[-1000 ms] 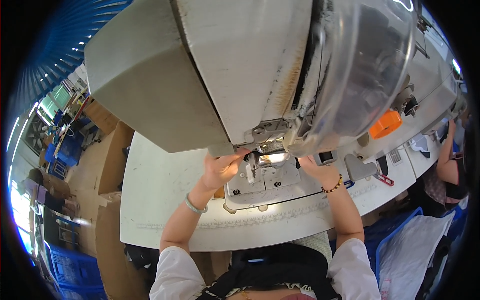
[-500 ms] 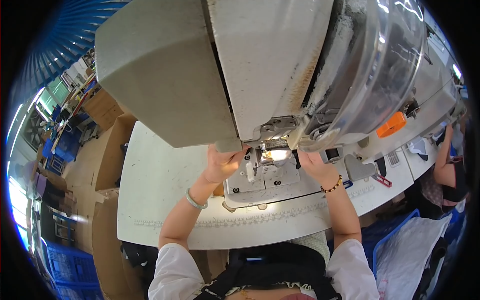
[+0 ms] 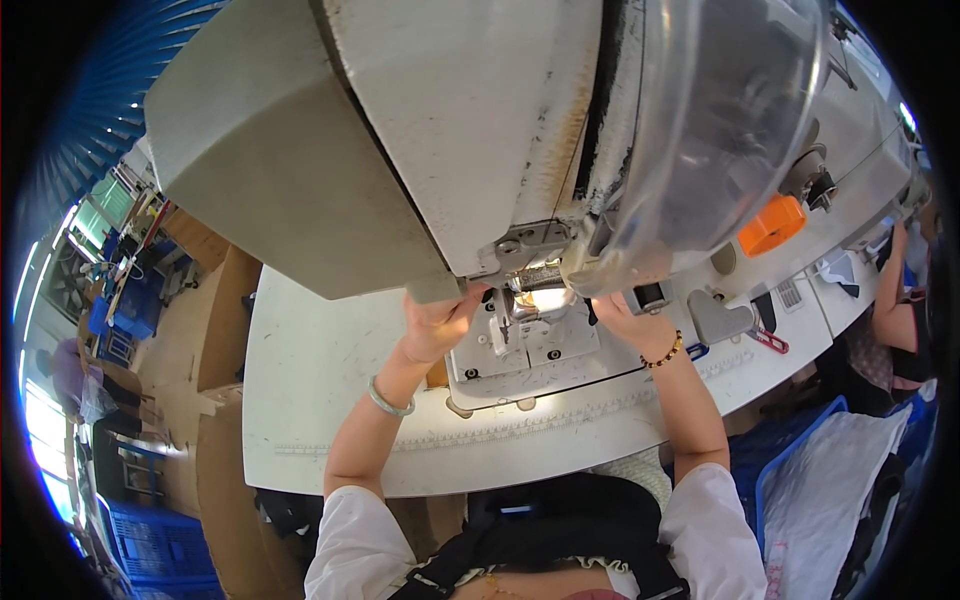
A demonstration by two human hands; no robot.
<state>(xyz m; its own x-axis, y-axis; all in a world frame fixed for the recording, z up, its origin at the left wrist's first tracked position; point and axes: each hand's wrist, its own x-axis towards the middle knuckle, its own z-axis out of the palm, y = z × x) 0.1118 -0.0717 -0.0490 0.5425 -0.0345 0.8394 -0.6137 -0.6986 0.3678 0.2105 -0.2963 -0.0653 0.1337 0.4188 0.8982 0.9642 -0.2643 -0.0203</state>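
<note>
The lit metal presser-foot assembly (image 3: pixel 537 303) of the sewing machine (image 3: pixel 470 130) stood above the white worktop (image 3: pixel 320 400), between the left hand (image 3: pixel 435 322) at its left and the right hand (image 3: pixel 630 322) at its right, neither clearly nearer. Both hands were bent inward, but their fingertips were partly hidden, so whether they pinched anything was not possible to say.

Between the left hand (image 3: pixel 435 325) and right hand (image 3: pixel 632 322) sits the presser foot (image 3: pixel 543 318); the sewing machine head (image 3: pixel 450 130) stands above and in front of both. Behind the hands, a ruler scale (image 3: pixel 540 430) runs along the tabletop (image 3: pixel 325 375). Right of the right hand lies a hand tool (image 3: pixel 769 341); farther right and back, cloth (image 3: pixel 830 470) lies over a crate (image 3: pixel 768 470). Well left stands a cardboard box (image 3: pixel 228 335).
</note>
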